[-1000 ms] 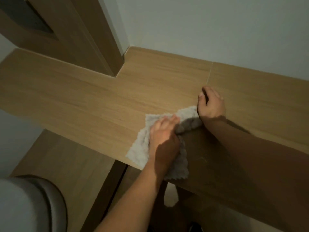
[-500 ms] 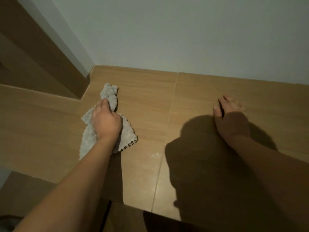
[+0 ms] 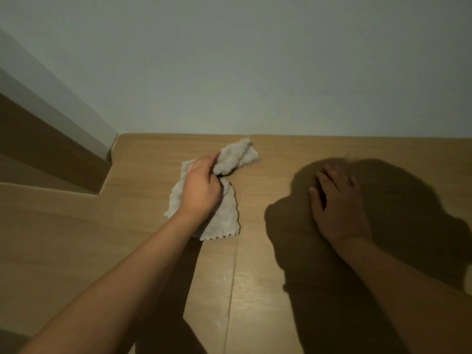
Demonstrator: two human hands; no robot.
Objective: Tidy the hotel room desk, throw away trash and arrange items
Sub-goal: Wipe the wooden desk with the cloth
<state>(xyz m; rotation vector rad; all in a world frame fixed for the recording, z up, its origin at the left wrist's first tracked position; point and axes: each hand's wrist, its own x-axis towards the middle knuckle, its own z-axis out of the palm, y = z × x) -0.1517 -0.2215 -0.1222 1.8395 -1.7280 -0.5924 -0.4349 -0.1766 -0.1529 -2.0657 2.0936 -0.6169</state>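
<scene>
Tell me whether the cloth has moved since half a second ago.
Yes. The grey cloth, held by the left hand, slid right to the desk seam, away from the left corner.

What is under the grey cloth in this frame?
The cloth lies directly on the wooden desk, gripped by the left hand. Nothing pokes out from its edges, but the patch it covers is hidden, so small crumbs or marks beneath cannot be ruled out.

Dim, warm light is falling from behind the person, throwing a heavy shadow (image 3: 344, 251) over the desk (image 3: 76, 238) toward its right edge, while wide-angle distortion is bending the softly blurred edges.
</scene>
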